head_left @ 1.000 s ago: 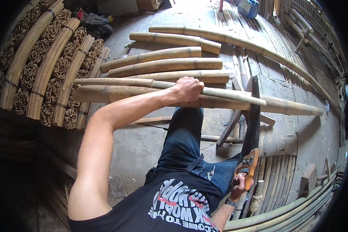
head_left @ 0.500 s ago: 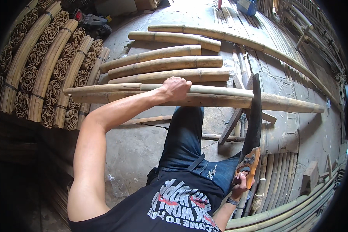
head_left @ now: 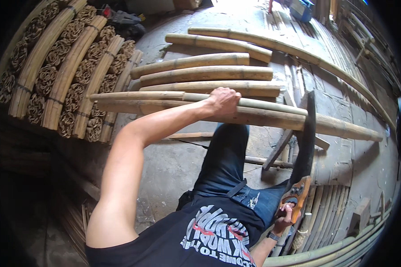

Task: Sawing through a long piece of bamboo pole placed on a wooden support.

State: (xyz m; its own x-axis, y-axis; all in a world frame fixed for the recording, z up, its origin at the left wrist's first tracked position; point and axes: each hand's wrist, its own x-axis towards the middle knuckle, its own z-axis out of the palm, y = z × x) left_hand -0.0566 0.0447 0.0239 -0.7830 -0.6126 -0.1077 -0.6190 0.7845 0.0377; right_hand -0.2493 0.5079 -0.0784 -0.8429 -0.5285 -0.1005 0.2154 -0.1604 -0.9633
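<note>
My left hand (head_left: 225,103) is closed around a thinner bamboo measuring stick or pole (head_left: 272,105) that lies along a thick bamboo pole (head_left: 263,117). Both run crosswise in front of me, above my raised knee. At the lower right, my right hand (head_left: 287,213) grips the orange wooden handle of a hand saw (head_left: 305,149). The dark blade stands nearly upright and crosses the thick pole just at the right end of the thinner piece. Whether the teeth touch the bamboo cannot be made out.
Several cut bamboo lengths (head_left: 205,74) lie just beyond the pole, with a longer pole (head_left: 298,52) behind them. Tied bundles of bamboo strips (head_left: 71,66) are stacked at left. A wooden trestle leg (head_left: 278,149) stands under the pole. More poles (head_left: 321,253) lie at lower right.
The whole view has shifted, so the scene sits further right. The saw remains at the thinner piece's end, and both hands keep their hold.
</note>
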